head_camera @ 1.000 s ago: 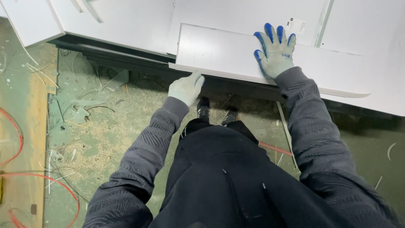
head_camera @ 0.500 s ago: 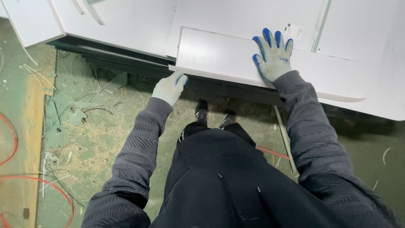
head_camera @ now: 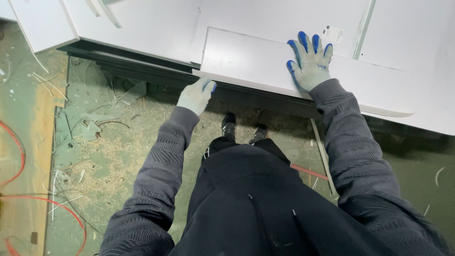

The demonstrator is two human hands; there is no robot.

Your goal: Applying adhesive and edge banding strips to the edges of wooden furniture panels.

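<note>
Here the right hand (head_camera: 310,61) lies flat, fingers spread, on the white panel (head_camera: 246,59) at the bench's (head_camera: 142,28) near edge; the left hand (head_camera: 195,95) grips that panel's near edge from below. A small white rectangular label (head_camera: 332,34) sits just beyond the right fingertips.

White panel (head_camera: 256,61), blue-and-grey gloves (head_camera: 310,64), grey herringbone-patterned sleeves (head_camera: 353,142), green floor (head_camera: 95,161).

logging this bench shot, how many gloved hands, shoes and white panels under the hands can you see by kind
gloved hands: 2, left hand at the near edge of the top white panel, right hand flat on it
black shoes: 2, left shoe and right shoe
top white panel: 1
total: 5
</note>
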